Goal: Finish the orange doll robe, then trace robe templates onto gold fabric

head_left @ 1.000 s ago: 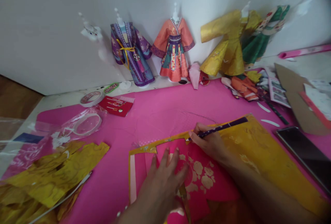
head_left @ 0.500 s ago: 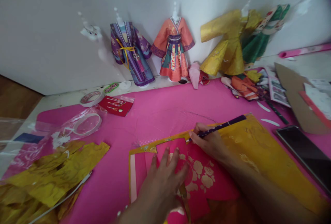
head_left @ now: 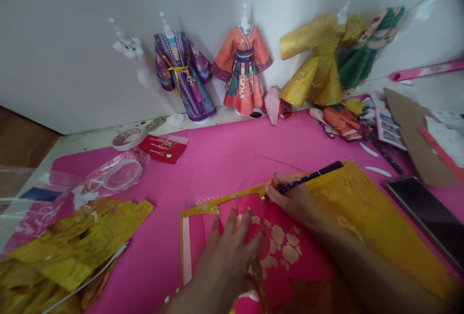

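Observation:
Under my left hand [head_left: 232, 241] lies a magenta paper piece [head_left: 308, 256] with pale gold flowers; the fingers are spread and press it down. Beneath that piece is a sheet of yellow patterned fabric [head_left: 377, 217], whose top edge shows above it. My right hand [head_left: 290, 198] grips a dark purple pen with white dots [head_left: 311, 176]. Its tip touches down at the upper edge of the magenta piece, a little right of my left fingers. A pale pink strip [head_left: 186, 251] runs along the left side.
Several small dressed mannequins, such as the one in orange [head_left: 244, 67], stand along the wall. Tape rolls [head_left: 128, 138] and yellow scraps [head_left: 79, 241] lie at left. A phone [head_left: 427, 217] is at right, below brown cardboard [head_left: 416, 144]. A pink mat [head_left: 224, 149] covers the table.
The top end of the pen has tilted slightly to the left. My left hand stays in the same place on the magenta piece.

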Demonstrator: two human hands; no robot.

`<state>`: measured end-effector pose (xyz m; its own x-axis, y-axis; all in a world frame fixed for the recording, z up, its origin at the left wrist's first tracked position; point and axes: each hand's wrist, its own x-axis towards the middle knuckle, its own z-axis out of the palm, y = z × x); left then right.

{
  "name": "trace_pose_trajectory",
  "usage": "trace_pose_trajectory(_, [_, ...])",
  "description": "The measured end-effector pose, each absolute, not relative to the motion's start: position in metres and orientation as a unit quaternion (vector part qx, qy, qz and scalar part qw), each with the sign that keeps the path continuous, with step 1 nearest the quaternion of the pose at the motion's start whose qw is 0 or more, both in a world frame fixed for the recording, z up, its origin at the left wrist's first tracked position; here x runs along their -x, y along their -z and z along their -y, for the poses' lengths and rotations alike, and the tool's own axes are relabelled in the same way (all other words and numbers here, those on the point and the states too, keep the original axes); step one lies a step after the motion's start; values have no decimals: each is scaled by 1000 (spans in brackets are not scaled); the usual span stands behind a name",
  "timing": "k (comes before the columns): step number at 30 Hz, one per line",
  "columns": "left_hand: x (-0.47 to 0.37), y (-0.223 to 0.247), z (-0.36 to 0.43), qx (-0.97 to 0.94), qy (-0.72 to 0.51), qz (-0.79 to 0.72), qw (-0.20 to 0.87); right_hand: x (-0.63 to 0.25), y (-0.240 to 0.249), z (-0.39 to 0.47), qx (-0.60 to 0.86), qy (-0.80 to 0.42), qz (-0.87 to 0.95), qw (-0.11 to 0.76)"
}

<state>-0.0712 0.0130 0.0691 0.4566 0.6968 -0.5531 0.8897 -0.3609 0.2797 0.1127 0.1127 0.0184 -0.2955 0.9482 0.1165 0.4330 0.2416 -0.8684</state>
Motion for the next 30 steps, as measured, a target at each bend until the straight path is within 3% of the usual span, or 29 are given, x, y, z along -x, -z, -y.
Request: trace_pose_trajectory(30, [72,-67,-12,-809,181,-493,263,-114,-14,-111,477,-393,708,343])
